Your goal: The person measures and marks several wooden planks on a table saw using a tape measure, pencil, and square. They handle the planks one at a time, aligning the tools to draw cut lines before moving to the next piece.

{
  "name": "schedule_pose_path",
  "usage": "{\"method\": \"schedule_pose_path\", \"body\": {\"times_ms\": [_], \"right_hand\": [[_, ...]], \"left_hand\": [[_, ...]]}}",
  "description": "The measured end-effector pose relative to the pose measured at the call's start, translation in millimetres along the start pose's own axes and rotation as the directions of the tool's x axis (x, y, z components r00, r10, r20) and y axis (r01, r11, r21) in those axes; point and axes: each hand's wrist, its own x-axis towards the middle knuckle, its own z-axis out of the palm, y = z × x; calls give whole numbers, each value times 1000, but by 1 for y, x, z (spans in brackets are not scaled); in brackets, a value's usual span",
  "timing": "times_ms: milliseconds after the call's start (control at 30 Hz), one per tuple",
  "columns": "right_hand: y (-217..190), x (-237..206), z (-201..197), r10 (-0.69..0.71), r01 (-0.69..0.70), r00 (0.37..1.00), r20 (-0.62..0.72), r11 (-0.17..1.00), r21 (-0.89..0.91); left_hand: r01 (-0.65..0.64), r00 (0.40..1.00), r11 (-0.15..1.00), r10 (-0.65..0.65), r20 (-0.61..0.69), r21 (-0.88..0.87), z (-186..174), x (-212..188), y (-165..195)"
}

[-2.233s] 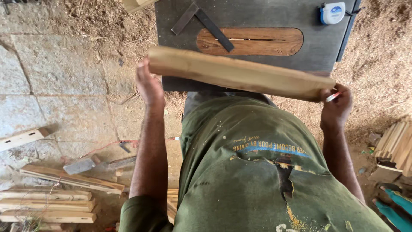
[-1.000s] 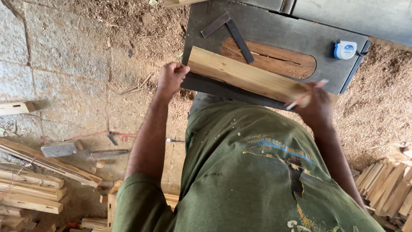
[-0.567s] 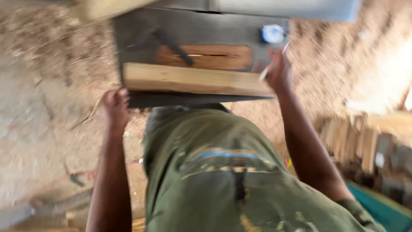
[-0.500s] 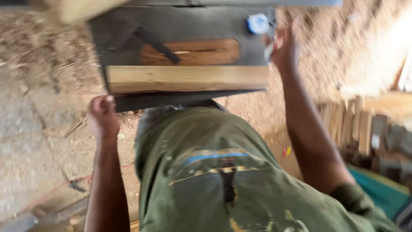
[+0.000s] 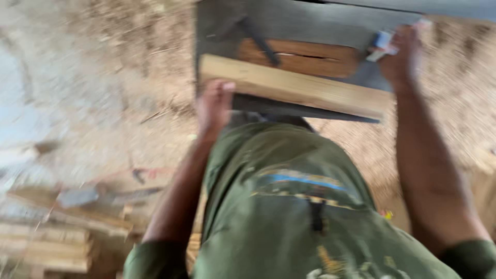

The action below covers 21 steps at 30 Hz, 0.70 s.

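Nearest, left hand (image 5: 214, 103) curled over the near left end of the plank (image 5: 294, 87), gripping it. Plank flat across the front edge of the saw table (image 5: 320, 26). Farther, right hand (image 5: 404, 56) at the tape measure (image 5: 383, 41); grip blurred, cannot tell.

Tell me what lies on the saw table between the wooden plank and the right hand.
In the head view, between the wooden plank and the right hand lies the brown wooden insert set into the grey saw table.
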Motion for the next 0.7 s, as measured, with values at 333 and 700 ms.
{"method": "schedule_pose_path", "body": {"times_ms": [333, 700], "right_hand": [[53, -102, 95, 101, 198, 913, 394, 736, -648], [33, -139, 140, 100, 542, 820, 563, 180, -821]], "left_hand": [[510, 809, 599, -92, 580, -617, 73, 11, 75], [-399, 902, 851, 432, -22, 342, 69, -4, 61]]}}
